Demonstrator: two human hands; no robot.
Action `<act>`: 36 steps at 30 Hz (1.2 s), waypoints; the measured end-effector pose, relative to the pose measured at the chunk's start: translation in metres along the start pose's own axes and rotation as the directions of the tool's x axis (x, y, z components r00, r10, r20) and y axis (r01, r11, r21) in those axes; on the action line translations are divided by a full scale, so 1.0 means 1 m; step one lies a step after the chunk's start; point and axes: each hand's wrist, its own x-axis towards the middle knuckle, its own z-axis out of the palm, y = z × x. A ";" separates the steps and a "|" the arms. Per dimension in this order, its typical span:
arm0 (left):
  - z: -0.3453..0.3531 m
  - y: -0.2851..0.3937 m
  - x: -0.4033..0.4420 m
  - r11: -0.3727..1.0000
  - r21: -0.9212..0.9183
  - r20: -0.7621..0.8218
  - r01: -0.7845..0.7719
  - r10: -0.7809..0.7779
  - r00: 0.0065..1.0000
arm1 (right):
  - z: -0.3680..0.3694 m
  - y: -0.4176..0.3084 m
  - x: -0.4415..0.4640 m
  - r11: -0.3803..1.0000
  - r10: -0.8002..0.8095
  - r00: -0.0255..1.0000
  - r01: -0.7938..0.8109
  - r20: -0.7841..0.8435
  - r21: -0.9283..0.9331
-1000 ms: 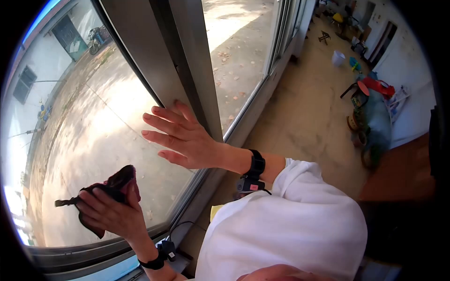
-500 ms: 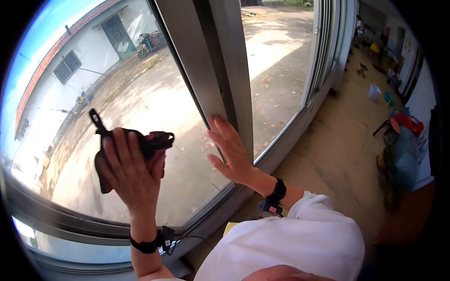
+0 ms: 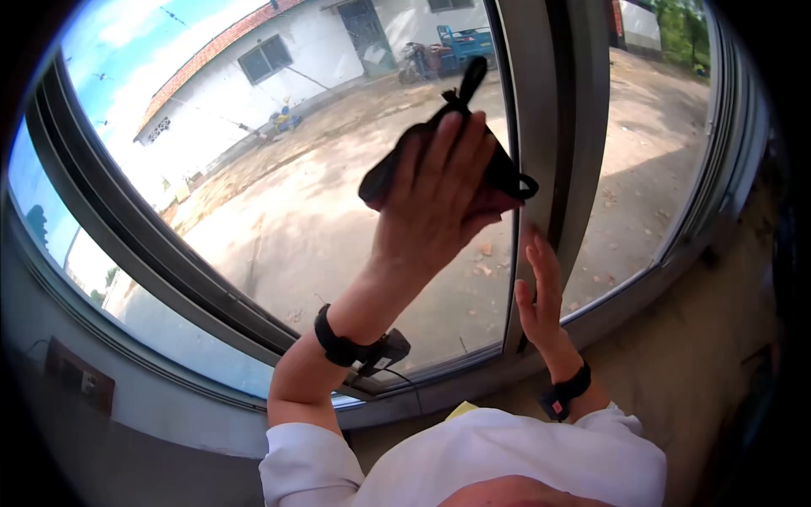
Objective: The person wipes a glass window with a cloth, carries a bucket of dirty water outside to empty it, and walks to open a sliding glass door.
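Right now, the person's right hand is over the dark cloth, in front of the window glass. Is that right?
Not quite: the head view shows the left hand, not the right hand, over the dark cloth. It is in front of the window glass.

White building (image 3: 321, 55) beyond sunlit yard (image 3: 279, 198) (red-tiled roof (image 3: 218, 48)).

The left hand (image 3: 432, 190) reaches up, fingers extended; the right hand (image 3: 544, 296), lower, stands upright, open.
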 end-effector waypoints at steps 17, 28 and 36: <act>0.013 -0.075 -0.001 0.959 -0.260 -0.042 0.114 -0.129 0.991 | 0.009 0.024 -0.034 0.989 0.090 0.994 -0.082 0.055 -0.126; -0.057 -0.119 -0.209 0.900 0.210 0.129 0.382 -0.413 0.901 | 0.023 0.021 -0.035 0.989 0.071 0.995 -0.062 0.064 -0.134; -0.009 0.077 -0.251 0.899 0.010 0.347 0.439 -0.415 0.841 | 0.025 0.026 -0.046 0.992 0.062 0.992 -0.049 0.111 -0.115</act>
